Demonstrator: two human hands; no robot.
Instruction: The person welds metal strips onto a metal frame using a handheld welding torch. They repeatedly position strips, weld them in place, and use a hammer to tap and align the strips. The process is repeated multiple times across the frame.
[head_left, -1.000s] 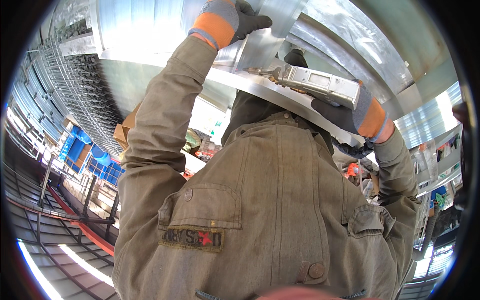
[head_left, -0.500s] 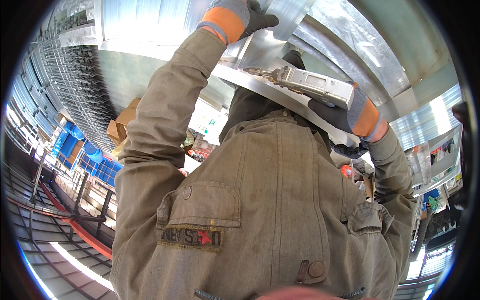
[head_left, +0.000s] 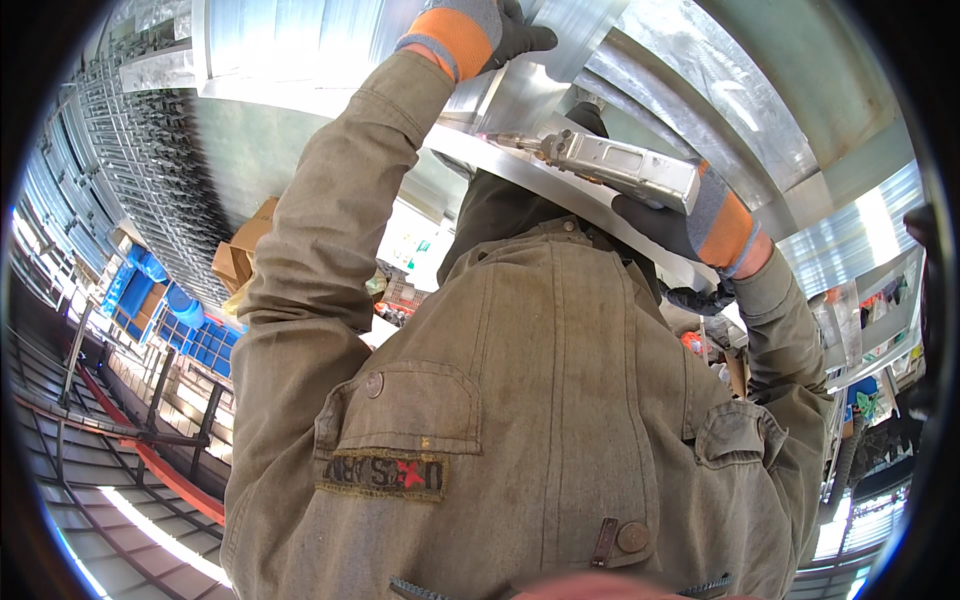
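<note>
My right hand [head_left: 685,215], in a grey, orange and black glove, is closed round a silver, box-bodied hand tool [head_left: 625,165]. The tool's narrow metal nozzle points left, and its tip is at or just above the edge of a bent sheet-metal piece [head_left: 545,172]; contact cannot be made out. A faint pinkish glow shows at that tip. My left hand [head_left: 490,38], gloved alike, lies on the shiny metal sheet [head_left: 300,45] at the top, thumb stretched out to the right. The frame's upper edge cuts off part of that hand.
Curved metal strips [head_left: 680,110] lie at the upper right. On the left are racks of thin metal parts [head_left: 150,160], a cardboard box [head_left: 243,245] and a blue barrel [head_left: 186,305]. A red beam [head_left: 175,480] runs at the lower left.
My right hand and the tool have shifted slightly left, and a faint pinkish glow now shows at the tip. My left hand stays nearly in place.
</note>
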